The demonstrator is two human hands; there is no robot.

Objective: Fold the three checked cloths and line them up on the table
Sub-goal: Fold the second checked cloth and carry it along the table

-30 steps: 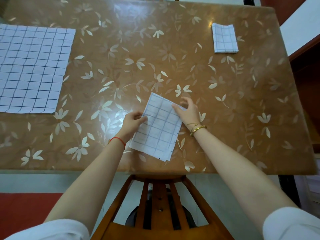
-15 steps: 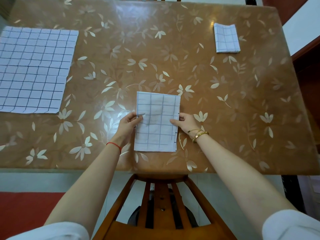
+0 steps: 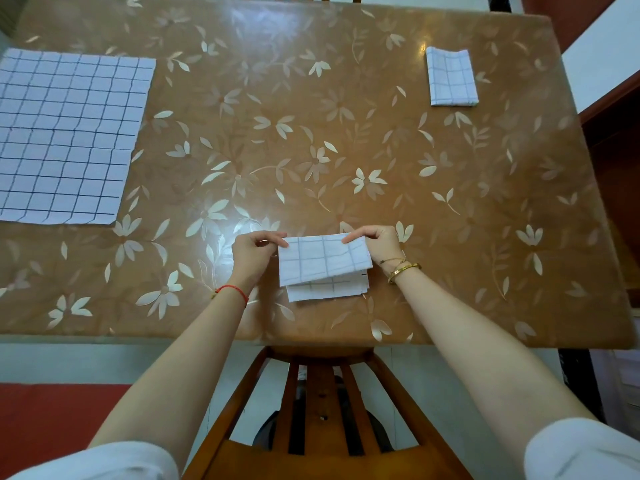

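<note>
Near the table's front edge lies a white checked cloth (image 3: 323, 263), its far half doubled over toward me so the lower layers peek out beneath. My left hand (image 3: 254, 252) pinches the folded flap's left corner. My right hand (image 3: 375, 242) pinches its right corner. A second checked cloth (image 3: 65, 133) lies spread flat at the far left, partly cut off by the frame. A third checked cloth (image 3: 450, 77), folded small, sits at the back right.
The brown table (image 3: 311, 116) has a glossy top with a pale flower pattern. A wooden chair back (image 3: 322, 410) stands against the front edge, between my arms. The table's right edge borders a dark wooden piece of furniture (image 3: 616, 140).
The cloth was turned square to the edge and laid flat. Both hands then took its far corners and brought the far half over toward me.
</note>
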